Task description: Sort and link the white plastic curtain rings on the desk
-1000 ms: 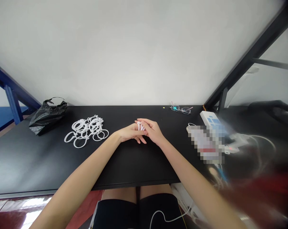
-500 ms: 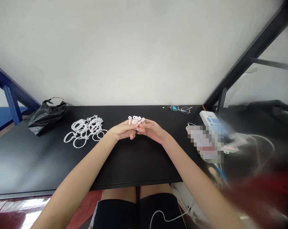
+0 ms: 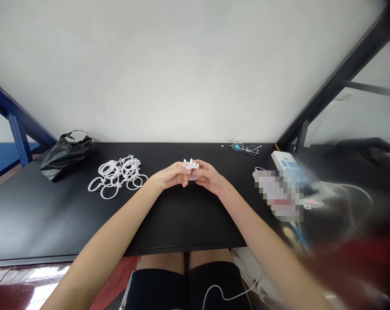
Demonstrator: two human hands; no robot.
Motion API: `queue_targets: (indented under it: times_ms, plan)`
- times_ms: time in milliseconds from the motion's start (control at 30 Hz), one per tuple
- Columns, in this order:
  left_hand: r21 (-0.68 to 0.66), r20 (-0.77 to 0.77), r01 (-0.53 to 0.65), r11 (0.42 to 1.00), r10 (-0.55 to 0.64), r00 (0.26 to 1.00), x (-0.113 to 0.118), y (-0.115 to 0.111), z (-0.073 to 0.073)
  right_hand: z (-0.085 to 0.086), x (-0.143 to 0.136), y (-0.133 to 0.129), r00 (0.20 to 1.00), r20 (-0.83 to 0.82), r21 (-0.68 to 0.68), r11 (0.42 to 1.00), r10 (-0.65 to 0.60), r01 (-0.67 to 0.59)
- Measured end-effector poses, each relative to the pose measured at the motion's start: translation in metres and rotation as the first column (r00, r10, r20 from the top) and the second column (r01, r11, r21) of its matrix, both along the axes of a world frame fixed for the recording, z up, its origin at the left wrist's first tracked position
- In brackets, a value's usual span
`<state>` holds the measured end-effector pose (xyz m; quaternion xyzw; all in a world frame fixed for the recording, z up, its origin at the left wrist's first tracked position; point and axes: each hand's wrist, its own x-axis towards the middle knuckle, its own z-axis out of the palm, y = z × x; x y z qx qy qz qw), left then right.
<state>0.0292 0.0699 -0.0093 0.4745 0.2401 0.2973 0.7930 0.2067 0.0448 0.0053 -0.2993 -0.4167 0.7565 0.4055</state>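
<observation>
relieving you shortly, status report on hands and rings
Both hands, left and right, on bunched white rings; loose ring pile left of them; glasses beyond, off to the right.

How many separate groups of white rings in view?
2: a loose pile on the table, near the black bag; a small bunch held between left hand and right hand. Rings overlap; some may be hidden.

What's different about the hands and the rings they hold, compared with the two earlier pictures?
The left hand and right hand overlapped at first; they have since parted slightly, with the held white rings exposed between their fingers. The rings' small loops came up into view, then bunched closer together. Neither hand has let go. The ring pile, black bag and glasses stayed put.
</observation>
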Motion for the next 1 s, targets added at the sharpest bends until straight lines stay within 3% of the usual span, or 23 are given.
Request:
queue_targets:
  times_ms: [200,433,700,767,900,933,1000]
  plan:
    - [0.108,-0.097,-0.131,0.986,0.141,0.985,0.003,0.001,0.005,-0.001,-0.003,0.001,0.998,0.057,0.041,0.999,-0.013,0.010]
    - [0.264,-0.250,-0.239,0.934,0.306,0.919,0.015,-0.005,0.010,-0.002,-0.001,0.004,0.991,0.134,0.070,0.998,-0.013,0.003]
    - [0.432,-0.246,-0.291,0.853,0.422,0.873,0.021,-0.001,-0.009,-0.001,0.000,-0.001,0.959,0.277,0.131,0.991,-0.064,0.028]
    - [0.558,-0.236,-0.260,0.788,0.450,0.861,0.019,0.001,-0.014,-0.003,-0.003,-0.003,0.955,0.295,0.121,0.993,-0.037,0.001]
    - [0.832,-0.286,-0.074,0.550,0.540,0.792,0.010,0.003,-0.019,-0.009,-0.010,-0.007,0.952,0.305,0.123,0.992,-0.024,-0.014]
    - [0.859,-0.304,-0.026,0.511,0.550,0.778,0.008,0.004,-0.020,-0.011,-0.013,-0.008,0.953,0.301,0.135,0.991,-0.040,-0.001]
    - [0.869,-0.331,0.021,0.495,0.549,0.767,0.005,0.007,-0.022,-0.014,-0.018,-0.011,0.952,0.291,0.187,0.982,-0.092,0.038]
